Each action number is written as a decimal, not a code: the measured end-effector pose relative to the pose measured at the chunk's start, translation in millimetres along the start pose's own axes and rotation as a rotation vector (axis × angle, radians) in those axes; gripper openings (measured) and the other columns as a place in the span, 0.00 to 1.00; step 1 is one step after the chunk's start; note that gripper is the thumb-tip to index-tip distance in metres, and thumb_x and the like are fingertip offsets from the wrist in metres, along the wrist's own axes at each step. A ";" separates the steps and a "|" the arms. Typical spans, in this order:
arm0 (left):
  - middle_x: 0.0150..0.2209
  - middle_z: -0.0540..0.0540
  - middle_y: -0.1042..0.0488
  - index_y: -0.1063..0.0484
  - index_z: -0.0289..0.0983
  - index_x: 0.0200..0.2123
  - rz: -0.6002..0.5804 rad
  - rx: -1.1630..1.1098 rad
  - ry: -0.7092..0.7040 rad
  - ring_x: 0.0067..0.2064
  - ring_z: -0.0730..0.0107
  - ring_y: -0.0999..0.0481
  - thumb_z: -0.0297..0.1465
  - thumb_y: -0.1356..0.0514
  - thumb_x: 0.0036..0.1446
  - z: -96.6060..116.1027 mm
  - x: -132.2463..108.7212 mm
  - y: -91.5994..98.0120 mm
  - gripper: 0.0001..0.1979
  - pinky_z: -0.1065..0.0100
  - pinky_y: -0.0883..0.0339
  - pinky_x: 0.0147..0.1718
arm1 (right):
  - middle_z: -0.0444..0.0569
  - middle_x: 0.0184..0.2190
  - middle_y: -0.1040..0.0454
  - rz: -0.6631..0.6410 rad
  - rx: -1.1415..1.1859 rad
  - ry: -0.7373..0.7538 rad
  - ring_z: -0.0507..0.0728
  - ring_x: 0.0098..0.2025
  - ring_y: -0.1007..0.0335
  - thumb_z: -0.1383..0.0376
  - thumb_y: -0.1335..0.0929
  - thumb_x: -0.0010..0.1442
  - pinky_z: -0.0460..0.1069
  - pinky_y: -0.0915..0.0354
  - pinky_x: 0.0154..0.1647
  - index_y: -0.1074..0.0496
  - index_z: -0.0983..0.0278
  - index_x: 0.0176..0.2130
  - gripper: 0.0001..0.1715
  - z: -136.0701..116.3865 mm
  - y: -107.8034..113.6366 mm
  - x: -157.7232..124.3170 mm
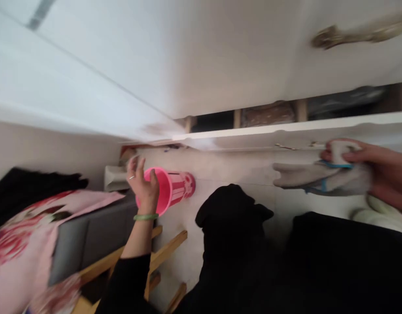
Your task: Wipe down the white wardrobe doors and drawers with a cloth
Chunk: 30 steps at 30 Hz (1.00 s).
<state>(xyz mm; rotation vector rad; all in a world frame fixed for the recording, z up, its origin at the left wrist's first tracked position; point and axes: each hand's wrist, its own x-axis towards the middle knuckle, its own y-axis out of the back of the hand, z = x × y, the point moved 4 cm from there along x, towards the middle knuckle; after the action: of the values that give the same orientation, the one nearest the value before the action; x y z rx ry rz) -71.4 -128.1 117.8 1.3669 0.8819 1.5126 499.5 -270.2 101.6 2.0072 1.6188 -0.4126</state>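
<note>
My left hand [142,183], with a ring and a green bangle, is held over the mouth of a pink bin [179,188]. Its fingers are spread and nothing shows in them; whether it touches the rim I cannot tell. On the right, my right hand [362,159] is closed around a blurred bundle of grey-white cloth [321,176] with blue edging, which looks like socks. The cloth hangs out to the left of the fingers, beside a drawer front with a thin metal handle [287,147].
Above is a white cabinet surface with an ornate brass handle [338,37]. An open drawer [269,114] shows divided compartments with dark items. At left stands a grey padded bed [99,231] with a pink floral cover [21,231]. Wooden slats [170,248] jut out low down.
</note>
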 end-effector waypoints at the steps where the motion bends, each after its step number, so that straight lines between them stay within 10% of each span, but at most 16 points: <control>1: 0.77 0.38 0.38 0.28 0.43 0.70 0.074 -0.094 -0.172 0.76 0.43 0.36 0.34 0.39 0.69 29.5 4.0 -0.7 0.27 0.42 0.38 0.74 | 0.57 0.41 0.18 -0.002 0.105 -0.076 0.64 0.37 0.20 0.56 0.30 0.59 0.59 0.25 0.38 0.23 0.55 0.32 0.08 -2.5 -3.3 -0.3; 3: 0.76 0.47 0.35 0.31 0.54 0.71 0.121 -0.266 -0.516 0.74 0.49 0.32 0.33 0.38 0.70 98.7 7.8 -7.1 0.28 0.44 0.32 0.71 | 0.56 0.43 0.19 0.091 0.273 -0.086 0.65 0.40 0.20 0.58 0.28 0.54 0.60 0.26 0.40 0.25 0.55 0.33 0.06 -12.2 -5.9 1.8; 6: 0.73 0.45 0.29 0.33 0.50 0.72 0.062 -0.440 -0.875 0.75 0.53 0.31 0.31 0.40 0.73 206.7 9.3 -29.1 0.27 0.45 0.33 0.73 | 0.55 0.53 0.20 0.496 0.142 0.280 0.68 0.55 0.22 0.52 0.29 0.63 0.62 0.25 0.54 0.26 0.51 0.47 0.13 -29.1 11.0 4.4; 8: 0.72 0.40 0.28 0.32 0.42 0.72 -0.042 -0.482 -0.952 0.77 0.52 0.34 0.34 0.43 0.75 265.3 11.3 -52.0 0.25 0.46 0.35 0.74 | 0.56 0.61 0.23 0.640 -0.134 0.529 0.70 0.66 0.28 0.51 0.31 0.69 0.66 0.31 0.66 0.27 0.50 0.56 0.18 -30.0 22.8 7.6; 11: 0.71 0.35 0.27 0.30 0.35 0.71 -0.199 -0.489 -0.920 0.76 0.49 0.32 0.41 0.46 0.77 318.1 12.4 -85.0 0.26 0.48 0.34 0.73 | 0.53 0.70 0.28 0.491 -0.554 0.735 0.69 0.73 0.35 0.54 0.31 0.72 0.67 0.44 0.77 0.26 0.49 0.61 0.20 -12.6 28.5 25.2; 20: 0.72 0.36 0.28 0.33 0.35 0.74 -0.278 -0.458 -0.778 0.74 0.52 0.29 0.42 0.48 0.78 329.0 11.5 -97.2 0.29 0.53 0.32 0.70 | 0.48 0.74 0.31 0.032 -0.655 0.957 0.63 0.72 0.31 0.68 0.43 0.76 0.66 0.40 0.78 0.27 0.57 0.69 0.30 -36.5 -79.7 70.1; 27: 0.74 0.43 0.30 0.30 0.45 0.73 -0.273 -0.457 -0.848 0.75 0.54 0.30 0.40 0.49 0.79 334.9 11.3 -89.4 0.25 0.54 0.31 0.71 | 0.44 0.76 0.35 0.204 -0.804 1.148 0.58 0.75 0.32 0.72 0.41 0.78 0.62 0.34 0.76 0.41 0.48 0.78 0.37 -5.7 2.4 40.2; 30: 0.74 0.45 0.31 0.32 0.46 0.74 -0.265 -0.429 -0.846 0.76 0.55 0.31 0.38 0.49 0.79 337.8 11.2 -87.8 0.25 0.54 0.31 0.71 | 0.47 0.73 0.30 0.374 -0.826 1.266 0.59 0.71 0.27 0.75 0.39 0.76 0.61 0.29 0.72 0.42 0.51 0.78 0.39 -9.3 -12.5 40.7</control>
<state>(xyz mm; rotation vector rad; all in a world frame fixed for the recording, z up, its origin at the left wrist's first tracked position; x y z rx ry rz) 275.8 -105.5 87.6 1.3162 0.1712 0.7291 496.3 -230.2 84.7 1.7800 1.4600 1.6742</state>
